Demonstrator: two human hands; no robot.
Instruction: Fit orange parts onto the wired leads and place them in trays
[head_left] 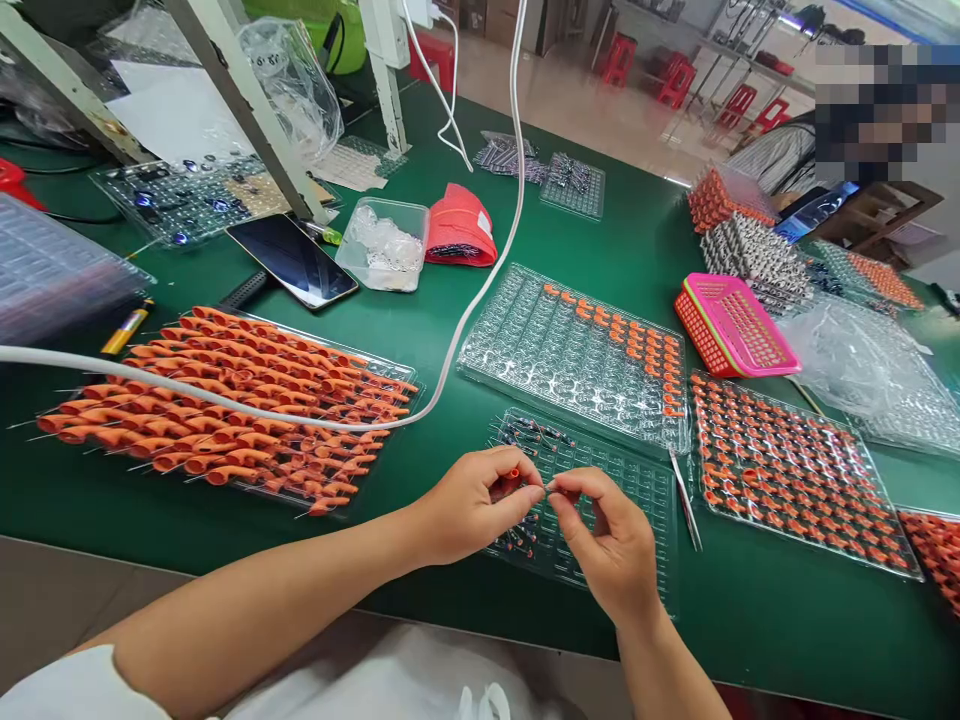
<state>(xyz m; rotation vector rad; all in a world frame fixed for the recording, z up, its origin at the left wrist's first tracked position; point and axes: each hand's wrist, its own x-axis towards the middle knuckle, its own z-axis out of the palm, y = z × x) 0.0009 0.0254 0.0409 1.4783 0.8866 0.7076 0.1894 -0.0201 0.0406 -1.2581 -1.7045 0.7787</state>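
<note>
My left hand (469, 505) is closed in a pinch on a small orange sleeve (511, 473). Facing it, my right hand (607, 535) is pinched too, its fingertips meeting the left ones on a thin wire lead (548, 487) I can barely make out. Both hands hover over a clear tray (645, 480) with several small dark wired parts (536, 432). A clear tray (360, 365) heaped with long orange sleeved parts (225, 400) lies to the left. Tweezers (686, 500) rest just right of my right hand.
On the green table (637, 250) lie a partly filled clear tray (525, 340), a tray full of orange parts (787, 470), a pink basket (731, 325), a phone (292, 260), a plastic box (382, 243), a red pouch (459, 225). A white cable (480, 290) crosses it. Another person (862, 130) sits far right.
</note>
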